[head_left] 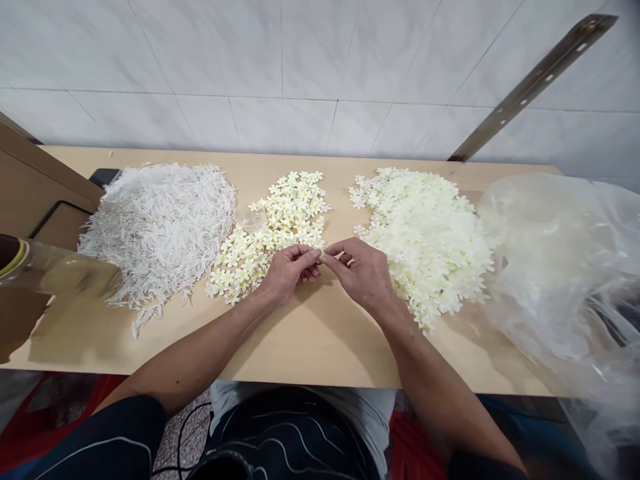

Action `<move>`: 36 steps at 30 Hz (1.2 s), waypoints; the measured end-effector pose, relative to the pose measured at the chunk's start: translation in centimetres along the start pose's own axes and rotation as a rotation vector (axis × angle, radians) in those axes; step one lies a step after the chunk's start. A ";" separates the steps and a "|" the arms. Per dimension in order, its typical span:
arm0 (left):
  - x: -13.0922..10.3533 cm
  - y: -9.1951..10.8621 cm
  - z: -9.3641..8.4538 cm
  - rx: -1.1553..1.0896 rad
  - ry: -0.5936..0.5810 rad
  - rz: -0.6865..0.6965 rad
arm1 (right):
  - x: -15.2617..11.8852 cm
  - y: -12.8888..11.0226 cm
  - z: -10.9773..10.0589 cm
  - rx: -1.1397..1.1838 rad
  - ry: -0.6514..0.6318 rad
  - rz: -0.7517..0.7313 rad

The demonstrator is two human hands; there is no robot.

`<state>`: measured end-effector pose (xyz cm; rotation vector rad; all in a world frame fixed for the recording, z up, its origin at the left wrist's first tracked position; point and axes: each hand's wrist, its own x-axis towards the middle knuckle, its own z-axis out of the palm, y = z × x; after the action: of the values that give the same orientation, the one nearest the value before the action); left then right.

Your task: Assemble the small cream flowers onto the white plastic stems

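Note:
My left hand and my right hand meet fingertip to fingertip over the middle of the wooden table. Each pinches thumb against forefinger on something small and pale between them, too small to make out. Just behind my left hand lies a pile of cream flowers with yellow centres. A larger heap of pale cream petals spreads beside my right hand. At the left is a mound of thin white stems.
A clear plastic bottle leans in at the left edge, near a brown box. Clear plastic bags cover the right end. Behind are a tiled wall and a slotted metal bracket.

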<state>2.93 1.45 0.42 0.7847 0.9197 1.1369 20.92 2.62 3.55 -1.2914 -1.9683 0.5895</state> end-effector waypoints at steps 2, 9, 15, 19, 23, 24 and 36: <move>0.0 -0.1 -0.1 -0.005 -0.008 -0.004 | 0.0 0.2 0.1 0.008 -0.001 -0.011; 0.2 -0.1 -0.3 -0.087 -0.032 -0.057 | 0.1 0.1 0.1 0.076 -0.001 0.131; 0.1 0.1 -0.1 -0.089 -0.026 -0.061 | 0.3 -0.2 0.0 0.220 -0.039 0.277; 0.0 0.2 0.0 -0.096 -0.029 -0.066 | 0.4 -0.9 -0.3 0.272 -0.053 0.352; 0.0 0.4 0.0 -0.098 -0.020 -0.065 | 0.5 -1.0 -0.6 0.370 -0.086 0.379; 0.0 0.4 -0.1 -0.100 -0.015 -0.064 | 0.5 -0.9 -0.8 0.412 -0.092 0.376; 0.1 0.2 -0.2 -0.081 0.011 -0.056 | 1.2 0.0 -3.5 0.615 -0.055 0.420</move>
<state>2.73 1.57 0.48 0.6831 0.8938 1.1232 23.31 3.69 6.18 -1.2825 -1.3766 1.3236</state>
